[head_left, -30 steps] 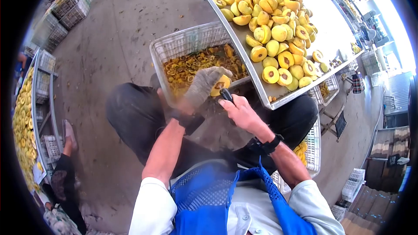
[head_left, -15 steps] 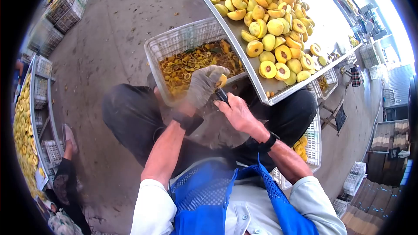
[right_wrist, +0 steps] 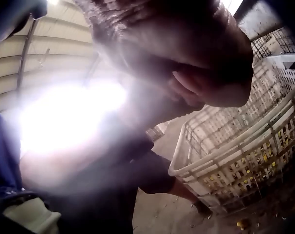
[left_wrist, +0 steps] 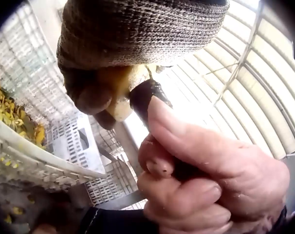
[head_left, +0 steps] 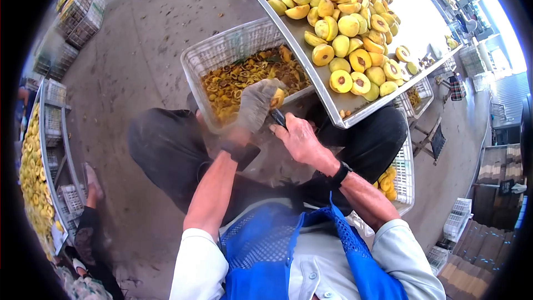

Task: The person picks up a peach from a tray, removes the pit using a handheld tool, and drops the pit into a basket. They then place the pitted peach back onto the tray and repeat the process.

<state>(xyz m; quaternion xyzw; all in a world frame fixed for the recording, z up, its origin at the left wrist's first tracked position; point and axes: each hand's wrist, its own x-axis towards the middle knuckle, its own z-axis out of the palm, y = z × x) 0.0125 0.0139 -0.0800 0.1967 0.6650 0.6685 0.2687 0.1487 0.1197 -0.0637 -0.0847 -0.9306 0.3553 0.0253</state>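
Observation:
My left hand, in a grey knitted glove, grips a yellow peach half above the near side of a white crate. My bare right hand grips a tool with a black handle. In the left wrist view, the thumb lies along the handle. The tool's head meets the peach half and is mostly hidden. Glove and fingers cover much of the fruit. Pulp and fruit scraps lie in the crate below.
A metal-edged table at upper right bears a heap of peach halves. A crate with yellow fruit stands beside my right knee. To the left are another fruit-laden table and a seated person's leg. Stacked crates stand farther back.
The peach half has turned in my left hand, so its cut face no longer shows. The black handle has tilted, with my right hand still close by it.

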